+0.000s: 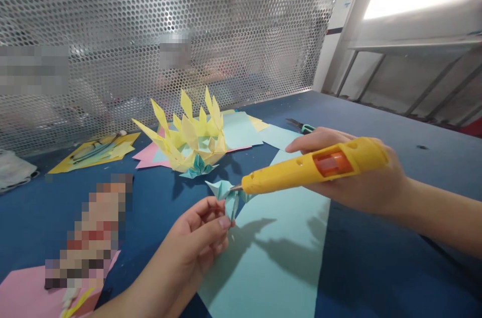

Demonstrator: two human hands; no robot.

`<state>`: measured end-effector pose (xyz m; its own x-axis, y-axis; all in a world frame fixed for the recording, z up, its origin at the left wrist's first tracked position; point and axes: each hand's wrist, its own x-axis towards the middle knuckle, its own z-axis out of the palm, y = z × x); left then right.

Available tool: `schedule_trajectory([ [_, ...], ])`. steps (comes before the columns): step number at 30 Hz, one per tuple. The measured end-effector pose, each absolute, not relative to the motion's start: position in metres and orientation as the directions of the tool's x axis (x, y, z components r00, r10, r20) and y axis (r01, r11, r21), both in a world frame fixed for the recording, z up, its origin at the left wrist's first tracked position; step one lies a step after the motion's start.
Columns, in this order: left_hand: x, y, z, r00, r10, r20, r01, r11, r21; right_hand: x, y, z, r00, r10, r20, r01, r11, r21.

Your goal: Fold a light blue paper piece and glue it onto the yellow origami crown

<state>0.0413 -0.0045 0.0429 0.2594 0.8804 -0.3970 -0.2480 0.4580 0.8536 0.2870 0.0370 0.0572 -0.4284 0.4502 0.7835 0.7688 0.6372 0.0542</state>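
My left hand [207,227] pinches a folded light-blue paper piece [231,202] with pointed petals between thumb and fingers. Wrapped round a yellow hot glue gun [286,171], my right hand [361,192] holds it level, pointing left. The metal nozzle meets the folded paper or hovers just over it; I cannot tell which. Behind my left hand stands a yellow folded-paper crown [188,142] with tall points. A teal paper flower piece [199,166] sits at the crown's front edge. Beneath both hands lies a large light-blue paper sheet [278,268].
Scissors [304,126] with green handles lie behind my right hand. Coloured sheets [241,127] spread under and behind the crown. Pink paper [22,288] and a blurred-out object [94,227] are at left. A perforated metal panel [226,22] closes off the blue table's [395,157] back.
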Motion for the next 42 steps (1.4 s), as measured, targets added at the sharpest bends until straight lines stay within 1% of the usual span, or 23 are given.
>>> schedule_trajectory([
  [13,0.0427,-0.0029,0.043,0.259,0.88,-0.398,-0.269,0.461,0.845,0.2881,0.0381,0.0572,-0.429,0.456,0.78,0.792,0.605,0.083],
  [25,0.0401,-0.0031,0.0404,0.262,0.875,-0.406,-0.293,0.473,0.831,0.2906,0.0433,0.0523,-0.42,0.414,0.807,0.809,0.575,0.126],
  [42,0.0411,-0.0017,0.0409,0.247,0.871,-0.424,-0.328,0.487,0.81,0.2927,0.0438,0.054,-0.431,0.424,0.797,0.813,0.565,0.139],
])
